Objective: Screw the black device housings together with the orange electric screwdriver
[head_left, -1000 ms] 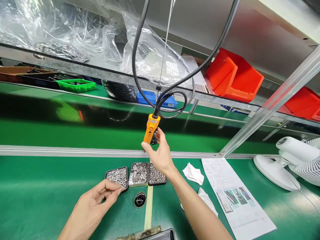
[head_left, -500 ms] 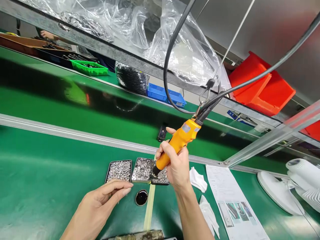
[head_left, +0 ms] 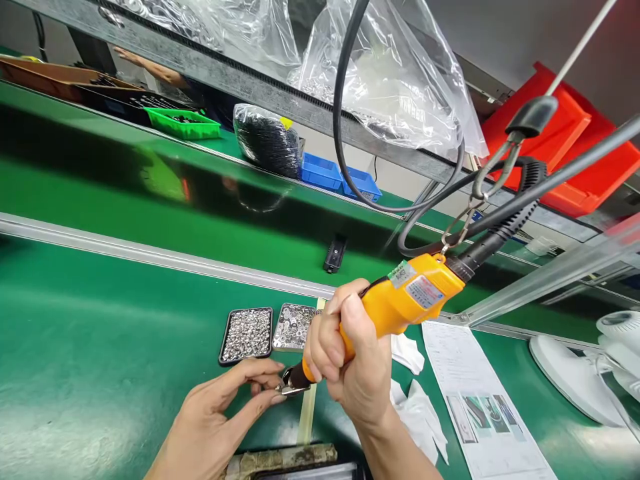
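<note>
My right hand (head_left: 350,353) is wrapped round an orange electric screwdriver (head_left: 400,300), tilted with its dark nose down to the left. The fingers of my left hand (head_left: 225,407) are pinched together right at the screwdriver's tip, by a small shiny metal piece; what exactly they hold is too small to make out. Behind my hands lie a black tray of small metal fasteners (head_left: 247,335) and a tray of washer-like rings (head_left: 293,325). The screwdriver and right hand cover the third tray and most of the round dark dish.
A worn, taped bar (head_left: 285,459) and a black-framed piece (head_left: 310,472) lie at the near edge. White cloths (head_left: 420,417), a printed sheet (head_left: 480,400) and a white fan (head_left: 570,380) are to the right. A cable (head_left: 343,100) loops overhead beneath a shelf with plastic bags (head_left: 380,87).
My right hand has brought the screwdriver from over the right-hand tray down and nearer, its tip now at my left fingers. My left hand has shifted slightly right.
</note>
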{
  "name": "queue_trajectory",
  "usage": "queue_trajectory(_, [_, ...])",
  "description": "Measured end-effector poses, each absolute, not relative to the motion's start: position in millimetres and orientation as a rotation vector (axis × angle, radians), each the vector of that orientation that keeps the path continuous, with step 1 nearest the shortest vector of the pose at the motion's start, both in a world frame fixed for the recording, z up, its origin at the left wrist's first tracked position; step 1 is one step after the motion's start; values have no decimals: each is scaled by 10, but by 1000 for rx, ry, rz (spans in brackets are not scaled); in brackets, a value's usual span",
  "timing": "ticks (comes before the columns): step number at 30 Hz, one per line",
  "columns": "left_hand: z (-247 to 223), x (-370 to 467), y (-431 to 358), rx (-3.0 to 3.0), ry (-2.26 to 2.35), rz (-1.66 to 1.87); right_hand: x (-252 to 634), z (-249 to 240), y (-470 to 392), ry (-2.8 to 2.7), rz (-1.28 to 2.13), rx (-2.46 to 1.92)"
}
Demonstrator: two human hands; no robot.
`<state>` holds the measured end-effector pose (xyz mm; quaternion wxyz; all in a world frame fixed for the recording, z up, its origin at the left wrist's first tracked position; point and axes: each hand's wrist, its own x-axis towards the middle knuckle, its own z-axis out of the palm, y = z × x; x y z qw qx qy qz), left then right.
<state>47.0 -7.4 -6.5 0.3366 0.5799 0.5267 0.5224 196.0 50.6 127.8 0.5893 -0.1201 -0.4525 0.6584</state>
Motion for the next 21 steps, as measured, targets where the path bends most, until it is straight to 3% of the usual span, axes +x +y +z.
queue_trajectory(21, [-23, 508, -87, 1274, 1307, 1198, 1960, 1197, 441, -1105, 1534, -292])
